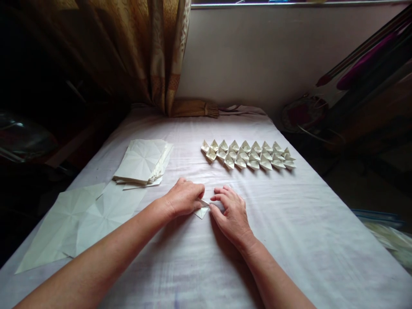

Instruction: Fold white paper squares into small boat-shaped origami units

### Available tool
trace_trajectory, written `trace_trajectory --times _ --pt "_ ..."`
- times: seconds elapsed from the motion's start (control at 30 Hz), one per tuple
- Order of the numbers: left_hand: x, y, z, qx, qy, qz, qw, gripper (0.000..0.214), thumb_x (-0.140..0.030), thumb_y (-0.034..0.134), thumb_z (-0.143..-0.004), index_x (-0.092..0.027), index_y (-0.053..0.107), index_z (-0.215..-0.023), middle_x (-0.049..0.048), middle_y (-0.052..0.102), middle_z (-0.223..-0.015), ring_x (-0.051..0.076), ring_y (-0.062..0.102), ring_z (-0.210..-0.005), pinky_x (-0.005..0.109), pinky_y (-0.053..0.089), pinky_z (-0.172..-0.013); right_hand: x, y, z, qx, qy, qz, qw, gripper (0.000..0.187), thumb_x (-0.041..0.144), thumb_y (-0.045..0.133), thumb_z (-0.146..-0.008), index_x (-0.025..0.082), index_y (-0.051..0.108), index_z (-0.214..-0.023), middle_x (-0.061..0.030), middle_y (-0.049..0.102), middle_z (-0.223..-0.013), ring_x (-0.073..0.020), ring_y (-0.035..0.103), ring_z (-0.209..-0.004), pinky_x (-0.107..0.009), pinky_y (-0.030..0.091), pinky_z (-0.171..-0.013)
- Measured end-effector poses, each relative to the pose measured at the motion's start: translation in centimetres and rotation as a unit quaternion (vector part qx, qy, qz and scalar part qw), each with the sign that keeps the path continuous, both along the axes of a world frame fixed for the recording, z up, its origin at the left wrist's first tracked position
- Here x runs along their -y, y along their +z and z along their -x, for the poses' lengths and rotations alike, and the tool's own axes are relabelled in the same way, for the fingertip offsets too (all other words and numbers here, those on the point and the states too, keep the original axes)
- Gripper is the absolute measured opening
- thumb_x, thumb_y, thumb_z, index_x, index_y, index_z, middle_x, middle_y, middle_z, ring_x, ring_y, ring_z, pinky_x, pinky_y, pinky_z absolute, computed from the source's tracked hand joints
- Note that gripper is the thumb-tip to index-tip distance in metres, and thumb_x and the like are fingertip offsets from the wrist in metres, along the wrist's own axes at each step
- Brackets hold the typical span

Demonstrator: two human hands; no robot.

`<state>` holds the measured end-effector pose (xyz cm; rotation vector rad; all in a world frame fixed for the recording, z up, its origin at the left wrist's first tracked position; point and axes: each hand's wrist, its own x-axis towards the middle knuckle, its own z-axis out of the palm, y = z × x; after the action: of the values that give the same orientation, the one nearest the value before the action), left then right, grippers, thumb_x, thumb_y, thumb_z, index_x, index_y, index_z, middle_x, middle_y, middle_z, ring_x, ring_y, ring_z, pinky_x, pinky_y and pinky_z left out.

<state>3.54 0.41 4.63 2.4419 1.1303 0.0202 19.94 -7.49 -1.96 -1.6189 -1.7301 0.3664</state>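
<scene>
A small piece of folded white paper (202, 212) with pointed corners lies on the cloth-covered surface between my two hands. My left hand (186, 196) is closed on its upper left side, fingers curled under so that part of the paper is hidden. At the paper's right corner, the thumb and index finger of my right hand (230, 214) meet in a light pinch, while the other fingers stay loosely bent. Beyond my right hand stand rows of small folded paper boats (253, 154), set close together.
A stack of creased white paper sheets (141, 161) sits at the left, with loose creased sheets (61, 223) nearer me. A pale cloth (309, 240) covers the surface. Gold curtains (161, 51) hang at the back left, before a plain wall (257, 56). Plastic bags (386, 236) lie low at the right.
</scene>
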Motion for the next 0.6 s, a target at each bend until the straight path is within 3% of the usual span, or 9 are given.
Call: trace_trajectory --times 0.17,0.27,0.37,0.4,0.5,0.6 --pt "0.5 -0.5 1.6 0.061 0.043 0.041 0.996 0.011 -0.024 0.054 -0.083 -0.021 0.063 -0.078 -0.0017 0.065 -0.073 0.016 0.058 -0.07 0.024 0.04 -0.065 -0.1 0.1 -0.2 -0.009 0.022 0.006 1.0 0.021 0.029 0.066 -0.078 0.024 0.067 -0.098 -0.0082 0.071 -0.114 -0.032 0.055 -0.122 -0.054 0.034 -0.104" --pt "1.3 -1.2 2.0 0.174 0.116 0.119 0.971 0.011 -0.024 0.049 -0.083 -0.019 0.059 -0.081 -0.0019 0.063 -0.076 0.014 0.057 -0.071 0.023 0.044 -0.065 -0.1 0.2 -0.2 -0.025 0.033 0.009 0.999 0.032 0.032 0.069 -0.076 0.023 0.066 -0.107 -0.0089 0.072 -0.112 -0.0319 0.057 -0.119 -0.053 0.037 -0.102" --pt "2.6 -1.9 1.5 0.367 0.163 0.22 0.889 0.01 -0.029 0.053 -0.084 -0.018 0.053 -0.083 -0.0005 0.061 -0.08 0.014 0.059 -0.076 0.025 0.048 -0.074 0.1 0.5 0.2 -0.061 0.044 -0.008 0.997 0.033 0.034 0.069 -0.077 0.023 0.066 -0.107 -0.0078 0.072 -0.111 -0.0292 0.062 -0.112 -0.048 0.042 -0.098" --pt "3.0 -2.2 1.2 0.39 0.167 0.222 0.878 0.012 -0.03 0.054 -0.085 -0.019 0.053 -0.083 -0.0006 0.061 -0.079 0.014 0.059 -0.077 0.025 0.048 -0.075 0.2 0.6 0.3 -0.075 0.046 -0.015 0.996 0.029 0.034 0.068 -0.078 0.024 0.067 -0.105 -0.0067 0.073 -0.109 -0.0275 0.064 -0.107 -0.045 0.044 -0.096" --pt "4.0 -3.0 0.6 0.375 0.163 0.16 0.899 0.01 -0.028 0.052 -0.088 -0.02 0.055 -0.082 0.0 0.063 -0.081 0.015 0.059 -0.08 0.028 0.049 -0.078 0.5 0.9 0.6 -0.116 0.048 -0.037 0.991 0.013 0.029 0.06 -0.086 0.026 0.069 -0.095 -0.0022 0.076 -0.095 -0.0206 0.07 -0.088 -0.035 0.049 -0.083" --pt "4.5 -3.4 0.7 0.326 0.136 0.012 0.935 0.006 -0.023 0.054 -0.088 -0.022 0.059 -0.085 0.0023 0.066 -0.091 0.018 0.06 -0.091 0.034 0.047 -0.088 0.6 1.3 0.4 -0.081 0.061 -0.075 0.992 0.017 0.022 0.053 -0.09 0.026 0.069 -0.087 0.0002 0.075 -0.084 -0.0162 0.069 -0.076 -0.03 0.047 -0.074"
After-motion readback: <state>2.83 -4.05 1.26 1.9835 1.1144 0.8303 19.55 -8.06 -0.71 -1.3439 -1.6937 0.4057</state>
